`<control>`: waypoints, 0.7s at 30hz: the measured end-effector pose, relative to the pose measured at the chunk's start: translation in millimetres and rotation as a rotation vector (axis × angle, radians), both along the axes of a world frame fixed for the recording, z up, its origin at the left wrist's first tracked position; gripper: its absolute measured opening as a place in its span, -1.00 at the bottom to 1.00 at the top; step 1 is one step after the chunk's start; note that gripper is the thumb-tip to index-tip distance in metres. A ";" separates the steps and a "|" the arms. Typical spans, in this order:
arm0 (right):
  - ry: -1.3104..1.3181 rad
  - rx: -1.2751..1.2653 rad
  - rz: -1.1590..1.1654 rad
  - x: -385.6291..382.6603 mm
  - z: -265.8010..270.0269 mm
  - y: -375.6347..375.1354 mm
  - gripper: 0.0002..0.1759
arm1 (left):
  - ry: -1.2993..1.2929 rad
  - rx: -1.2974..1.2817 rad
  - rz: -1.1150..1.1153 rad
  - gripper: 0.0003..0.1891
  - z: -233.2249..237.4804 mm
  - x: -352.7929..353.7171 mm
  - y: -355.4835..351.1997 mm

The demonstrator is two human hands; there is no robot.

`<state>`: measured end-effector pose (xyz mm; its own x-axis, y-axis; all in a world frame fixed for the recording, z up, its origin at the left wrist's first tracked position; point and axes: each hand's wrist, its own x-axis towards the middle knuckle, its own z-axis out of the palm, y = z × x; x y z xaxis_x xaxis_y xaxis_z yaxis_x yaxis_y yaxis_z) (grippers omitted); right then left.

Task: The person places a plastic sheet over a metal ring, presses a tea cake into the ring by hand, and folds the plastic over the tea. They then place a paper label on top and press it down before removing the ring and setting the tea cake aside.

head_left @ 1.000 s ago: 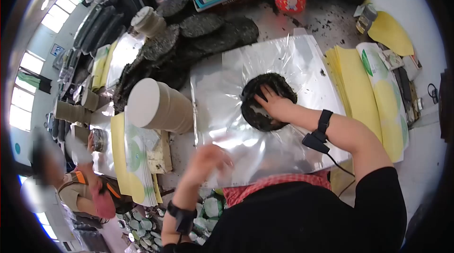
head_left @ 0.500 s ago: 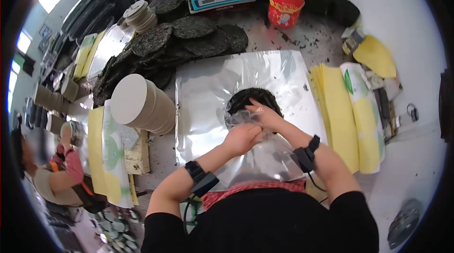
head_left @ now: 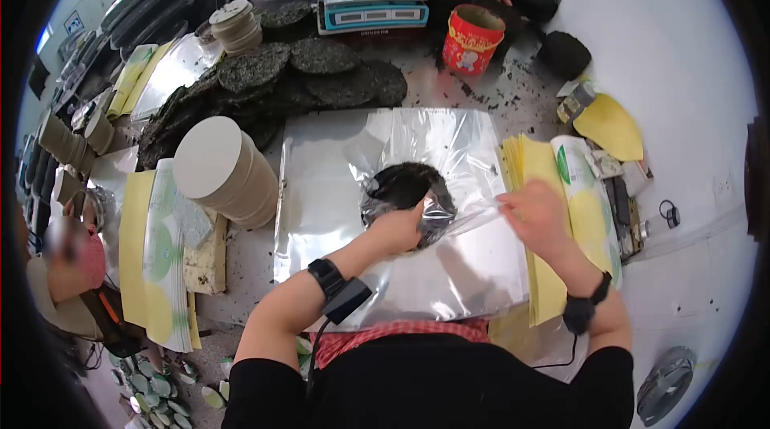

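Brt, film (head_left: 439, 211) glare, fisheye dist., dk edges

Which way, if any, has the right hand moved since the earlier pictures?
Yes: the right hand moved rightward, away from the dark disc, toward the yellow sheets.

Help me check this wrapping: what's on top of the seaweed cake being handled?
Clear plastic film, pinched by the right hand, covers part of that seaweed cake; the left hand hides some of its near side.
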<state>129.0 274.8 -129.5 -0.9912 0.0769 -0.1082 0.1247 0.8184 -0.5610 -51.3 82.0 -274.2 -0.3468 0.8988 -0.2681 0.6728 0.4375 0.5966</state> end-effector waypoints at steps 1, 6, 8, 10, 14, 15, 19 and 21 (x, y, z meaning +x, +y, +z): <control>0.184 -0.213 0.114 2.7 30.9 -11.6 -0.64 | 0.006 0.005 0.010 -0.07 2.7 -0.6 0.3; -0.223 -0.215 0.495 -11.2 -19.4 -54.2 -0.58 | -0.017 -0.015 -0.017 -0.10 8.0 -0.5 -5.4; -0.103 0.136 0.364 -34.6 -80.3 -19.5 -0.59 | -0.025 -0.045 -0.043 -0.19 18.9 0.2 -3.9; 0.278 0.003 0.215 -72.3 -91.8 -15.5 -0.58 | 0.033 -0.053 -0.041 -0.29 21.0 0.2 -0.3; 0.395 -0.061 0.181 -114.2 -134.5 -60.7 -0.81 | 0.179 0.018 0.096 -0.78 3.0 12.4 -9.6; 0.264 0.051 0.157 -118.1 -137.1 -61.2 -0.78 | 0.218 0.202 0.070 -0.81 12.4 15.1 -21.8; -0.132 0.322 0.083 -131.4 -147.2 -77.7 -0.71 | 0.654 0.804 0.367 -0.66 35.8 -7.2 -83.8; -0.307 0.354 0.091 -149.7 -138.2 -84.1 -0.69 | 0.427 0.875 0.632 -0.49 39.0 -17.3 -59.0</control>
<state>-20.7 190.7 -267.7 -0.9220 0.0762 -0.3797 0.1598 0.9679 -0.1939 -68.6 23.0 -235.2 -0.7122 0.3535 0.6064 0.7011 0.3171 0.6386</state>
